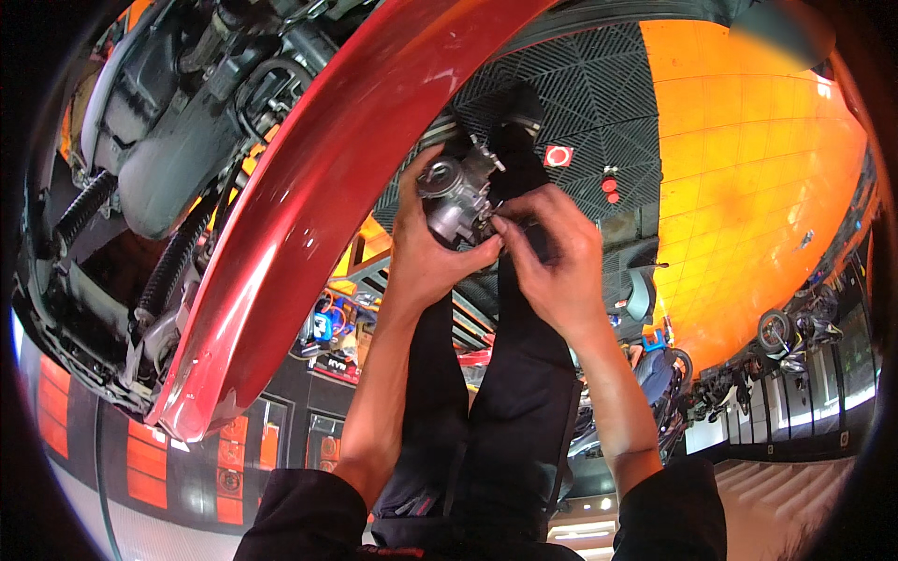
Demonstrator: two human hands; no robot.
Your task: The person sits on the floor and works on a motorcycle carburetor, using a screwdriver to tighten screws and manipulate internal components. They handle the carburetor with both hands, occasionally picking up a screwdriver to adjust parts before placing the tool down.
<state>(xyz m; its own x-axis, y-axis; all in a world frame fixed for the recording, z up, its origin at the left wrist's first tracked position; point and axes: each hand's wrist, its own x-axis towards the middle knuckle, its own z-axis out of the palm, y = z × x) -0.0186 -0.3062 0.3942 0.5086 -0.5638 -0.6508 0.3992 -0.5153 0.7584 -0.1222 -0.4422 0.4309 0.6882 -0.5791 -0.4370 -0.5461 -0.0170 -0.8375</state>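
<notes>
A silver metal carburetor [454, 206] with a round opening and small fittings is held up in front of me, above my dark trouser legs. My left hand [423, 257] wraps around it from the left and below, the thumb along its lower edge. On its right side, the fingertips of my right hand [566, 262] are pinched together against the small fittings. Whatever lies between those fingertips is too small and covered to make out. Close by on the left is the long, glossy red body panel [309, 182] of a motorbike or scooter.
Beyond the red panel, a black coil spring [87, 204] and a dark rounded part [173, 173] of the vehicle show. Dark ribbed floor tiles [599, 89] meet orange flooring [748, 187] on the right. Several motorbikes [790, 332] stand farther off at the right.
</notes>
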